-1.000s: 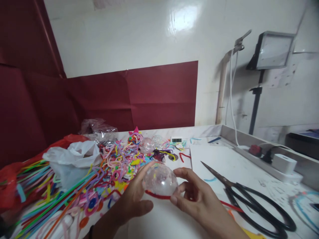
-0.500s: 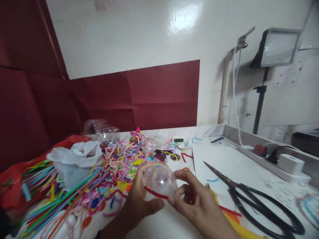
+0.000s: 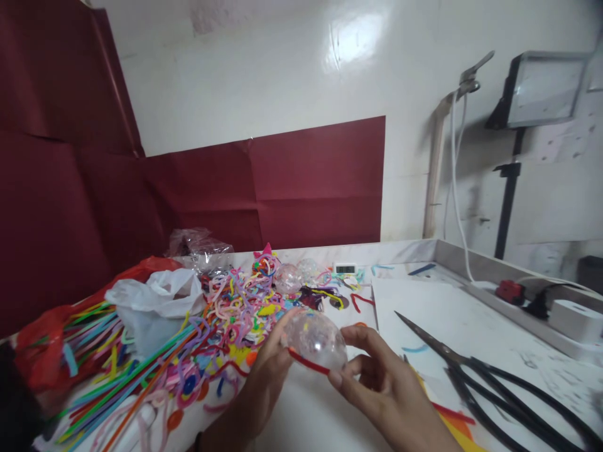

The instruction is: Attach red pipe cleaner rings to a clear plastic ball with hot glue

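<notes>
While left hand [image 3: 266,380] and right hand [image 3: 390,384] clasp clear ball [image 3: 315,339], littered table [image 3: 405,252], pale wall [image 3: 264,69]

Ball [image 3: 315,336]: clear, glossy. Red strip [image 3: 309,362] at its 6 o'clock: matt, fuzzy-looking. Scissors [image 3: 453,358], ball's 3 o'clock: dull-bladed metal. White bag [image 3: 151,311], 9 o'clock: thin crinkled plastic.

A glossy off-white wall [image 3: 264,75] shows a bright white glare [image 3: 355,37] high up. Creased dark-maroon sheeting [image 3: 320,182] covers its lower part and the left side. At right, beyond the white tabletop [image 3: 400,270], a rectangular, dark-framed lamp [image 3: 549,88] tops a black pole [image 3: 509,207].
</notes>
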`<state>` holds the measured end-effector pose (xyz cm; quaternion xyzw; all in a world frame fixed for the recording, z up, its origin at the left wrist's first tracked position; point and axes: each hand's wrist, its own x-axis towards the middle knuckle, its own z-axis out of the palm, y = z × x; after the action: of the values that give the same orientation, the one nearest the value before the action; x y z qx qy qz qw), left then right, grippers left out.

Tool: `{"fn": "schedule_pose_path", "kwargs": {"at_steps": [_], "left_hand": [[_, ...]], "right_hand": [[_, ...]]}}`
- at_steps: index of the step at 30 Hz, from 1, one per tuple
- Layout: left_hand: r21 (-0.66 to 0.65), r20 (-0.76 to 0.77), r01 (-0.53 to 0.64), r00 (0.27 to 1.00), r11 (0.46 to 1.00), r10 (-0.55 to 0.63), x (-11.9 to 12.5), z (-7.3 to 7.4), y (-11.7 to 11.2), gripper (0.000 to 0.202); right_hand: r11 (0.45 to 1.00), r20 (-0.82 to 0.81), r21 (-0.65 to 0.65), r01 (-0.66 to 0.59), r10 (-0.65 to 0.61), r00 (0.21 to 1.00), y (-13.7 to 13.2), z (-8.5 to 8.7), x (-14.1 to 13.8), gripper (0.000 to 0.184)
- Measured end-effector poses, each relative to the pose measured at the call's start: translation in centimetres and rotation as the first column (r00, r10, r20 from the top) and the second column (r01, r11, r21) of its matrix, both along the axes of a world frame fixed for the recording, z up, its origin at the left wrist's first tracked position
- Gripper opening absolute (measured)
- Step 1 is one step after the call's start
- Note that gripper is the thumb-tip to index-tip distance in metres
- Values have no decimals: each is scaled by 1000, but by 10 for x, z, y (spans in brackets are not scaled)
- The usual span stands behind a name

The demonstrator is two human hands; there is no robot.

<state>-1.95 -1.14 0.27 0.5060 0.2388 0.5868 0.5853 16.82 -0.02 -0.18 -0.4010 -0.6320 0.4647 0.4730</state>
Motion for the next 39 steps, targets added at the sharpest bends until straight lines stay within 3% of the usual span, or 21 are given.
{"fn": "schedule_pose_path", "kwargs": {"at_steps": [6,11,29,34,39], "left_hand": [[-65,-29,-104,994,992,102,0,3,-3,68],[-57,-86,-104,991,993,99,-4,5,-3,56],[-74,-60,-22,998,997,18,-6,5,-1,48],[-105,-51,-70,997,992,65,-5,1,1,40],[-108,-54,-87,995,990,82,-4,1,2,50]], "right_hand": [[1000,-29,4,-2,2,1000,1,-1,1,48],[1000,-35,18,13,-12,999,1,-1,1,48],[998,-53,-23,-62,60,997,6,3,12,47],[997,-121,-54,-48,42,992,5,7,11,46],[991,-139,-90,-99,86,987,8,4,13,48]]}}
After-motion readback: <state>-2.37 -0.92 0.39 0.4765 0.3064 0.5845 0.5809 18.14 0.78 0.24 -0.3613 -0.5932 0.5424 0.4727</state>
